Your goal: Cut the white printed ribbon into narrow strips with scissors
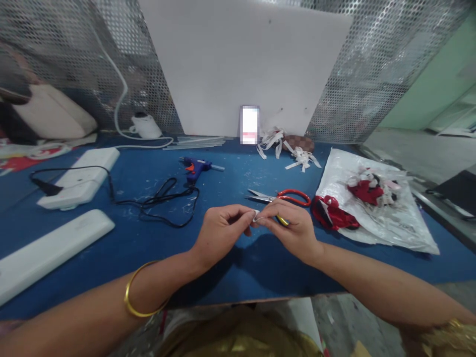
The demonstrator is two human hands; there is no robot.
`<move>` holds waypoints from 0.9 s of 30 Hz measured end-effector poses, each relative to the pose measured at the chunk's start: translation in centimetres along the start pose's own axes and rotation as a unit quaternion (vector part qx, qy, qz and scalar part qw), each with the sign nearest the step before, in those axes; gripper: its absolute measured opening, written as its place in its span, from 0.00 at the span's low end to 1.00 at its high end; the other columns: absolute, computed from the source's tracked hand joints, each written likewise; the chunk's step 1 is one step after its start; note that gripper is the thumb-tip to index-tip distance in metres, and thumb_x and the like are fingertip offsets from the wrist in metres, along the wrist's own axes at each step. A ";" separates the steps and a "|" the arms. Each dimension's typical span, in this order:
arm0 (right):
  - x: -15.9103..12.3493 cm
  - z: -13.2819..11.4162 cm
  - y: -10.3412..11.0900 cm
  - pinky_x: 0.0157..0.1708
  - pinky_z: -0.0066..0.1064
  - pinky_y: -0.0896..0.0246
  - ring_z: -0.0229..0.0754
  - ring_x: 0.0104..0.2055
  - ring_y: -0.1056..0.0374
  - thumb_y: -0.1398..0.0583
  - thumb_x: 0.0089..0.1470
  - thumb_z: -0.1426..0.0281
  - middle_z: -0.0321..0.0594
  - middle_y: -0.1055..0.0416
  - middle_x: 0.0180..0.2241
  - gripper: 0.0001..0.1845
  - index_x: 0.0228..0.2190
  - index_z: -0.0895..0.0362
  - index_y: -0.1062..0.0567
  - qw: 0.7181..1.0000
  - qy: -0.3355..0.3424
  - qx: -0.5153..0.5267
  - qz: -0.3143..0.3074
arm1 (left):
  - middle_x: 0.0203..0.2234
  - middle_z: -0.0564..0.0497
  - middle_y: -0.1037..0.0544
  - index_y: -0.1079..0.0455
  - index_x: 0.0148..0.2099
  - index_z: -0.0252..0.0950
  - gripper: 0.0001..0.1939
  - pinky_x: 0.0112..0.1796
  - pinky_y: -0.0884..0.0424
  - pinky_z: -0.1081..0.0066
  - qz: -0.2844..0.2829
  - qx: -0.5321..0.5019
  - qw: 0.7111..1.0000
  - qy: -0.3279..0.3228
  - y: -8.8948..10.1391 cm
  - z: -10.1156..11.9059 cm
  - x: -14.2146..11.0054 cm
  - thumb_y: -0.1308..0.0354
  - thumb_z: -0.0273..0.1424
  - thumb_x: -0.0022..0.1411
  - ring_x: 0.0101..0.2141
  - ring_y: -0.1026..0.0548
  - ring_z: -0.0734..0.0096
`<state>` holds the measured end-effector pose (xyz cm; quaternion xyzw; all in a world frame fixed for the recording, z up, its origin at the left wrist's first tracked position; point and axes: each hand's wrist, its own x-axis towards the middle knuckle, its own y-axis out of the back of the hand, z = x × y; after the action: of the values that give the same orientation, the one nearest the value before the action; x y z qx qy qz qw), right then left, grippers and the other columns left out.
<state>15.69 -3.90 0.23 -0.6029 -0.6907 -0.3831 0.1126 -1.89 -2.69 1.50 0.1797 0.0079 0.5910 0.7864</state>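
Above the blue table (219, 277), my left hand (225, 225) and my right hand (292, 223) meet fingertip to fingertip. Both pinch one small white piece (256, 216), perhaps a strip of ribbon or fabric; most of it is hidden by the fingers, so its kind is unclear. Just behind my right hand lies a pair of scissors (293, 197) with one red handle loop, blades pointing left. A bit of yellow handle shows beneath the right fingers. Farther back on the left, a blue glue gun (196, 168) lies with a clear glue stick in its rear.
White ribbon strips (301, 157) lie at the back near a propped phone (249, 125). Red fabric pieces (334, 214) rest on a white plastic bag (401, 233) at right. Leftward are a power strip (87, 173), a tangled black cord (167, 198) and a long white case (55, 253).
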 end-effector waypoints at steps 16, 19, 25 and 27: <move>-0.1 0.5 0.2 0.39 0.36 0.38 0.40 0.32 0.30 0.37 0.56 0.70 0.36 0.23 0.28 0.04 0.29 0.52 0.23 0.988 0.025 -0.149 0.042 | 0.20 0.53 0.22 0.22 0.33 0.33 0.09 0.24 0.33 0.79 -0.048 -0.024 0.999 -0.005 -0.1 -0.4 -0.2 0.44 0.27 0.59 0.20 0.28 0.77; -0.1 0.6 0.3 0.40 0.37 0.39 0.40 0.32 0.30 0.37 0.56 0.69 0.36 0.24 0.28 0.04 0.28 0.52 0.24 0.986 0.020 -0.159 0.040 | 0.22 0.52 0.20 0.22 0.35 0.33 0.08 0.27 0.30 0.78 -0.058 -0.019 0.998 -0.026 -0.1 -0.5 -0.3 0.43 0.26 0.58 0.22 0.26 0.76; 0.1 0.5 0.1 0.35 0.32 0.37 0.38 0.31 0.32 0.36 0.54 0.69 0.36 0.27 0.27 0.01 0.31 0.53 0.24 0.997 -0.054 -0.046 0.033 | 0.23 0.53 0.20 0.22 0.34 0.34 0.09 0.26 0.30 0.79 -0.055 0.037 0.996 -0.060 -0.1 -0.8 -0.2 0.44 0.25 0.59 0.21 0.26 0.77; 0.2 0.6 0.1 0.34 0.31 0.36 0.38 0.32 0.32 0.36 0.53 0.68 0.36 0.28 0.29 0.06 0.35 0.53 0.23 0.995 -0.090 0.007 0.032 | 0.24 0.53 0.19 0.22 0.35 0.35 0.09 0.27 0.31 0.79 -0.052 0.059 0.994 -0.080 0.0 -0.8 -0.2 0.44 0.26 0.60 0.22 0.25 0.78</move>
<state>15.88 -3.39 0.00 -0.6563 -0.6809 -0.3184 0.0661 -2.12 -2.68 0.67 0.2721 -0.0109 0.5312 0.8023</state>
